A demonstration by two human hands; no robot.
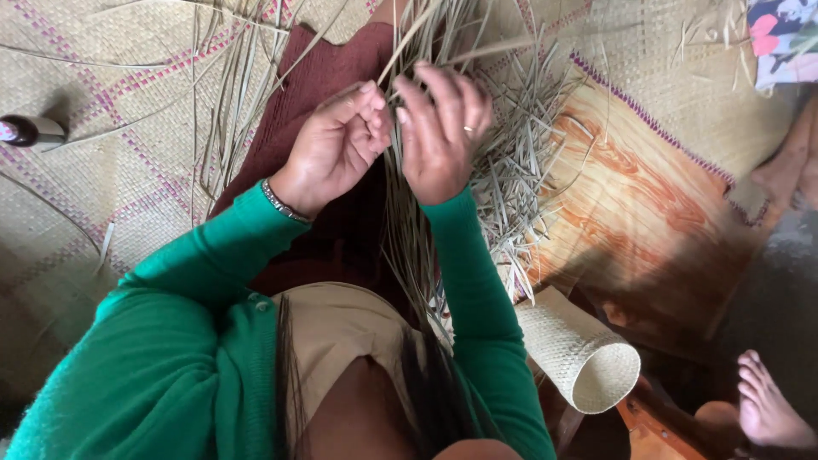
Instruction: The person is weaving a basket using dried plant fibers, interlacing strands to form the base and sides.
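Observation:
My left hand (336, 145) and my right hand (441, 132) meet above my lap, both pinching thin dried grass strips (407, 213) that hang down between them and fan out upward. The left hand's fingers are curled on the strands; the right hand, with a ring on one finger, grips them from the other side. A bracelet sits on my left wrist. Green sleeves cover both arms. A dark red cloth (315, 94) lies over my lap under the hands.
A pile of loose dried strips (524, 162) lies to the right on a woven mat (111, 170). A small woven cylinder basket (584, 353) lies at lower right. Another person's foot (767, 405) shows at the bottom right corner. A dark handle (25, 130) lies at left.

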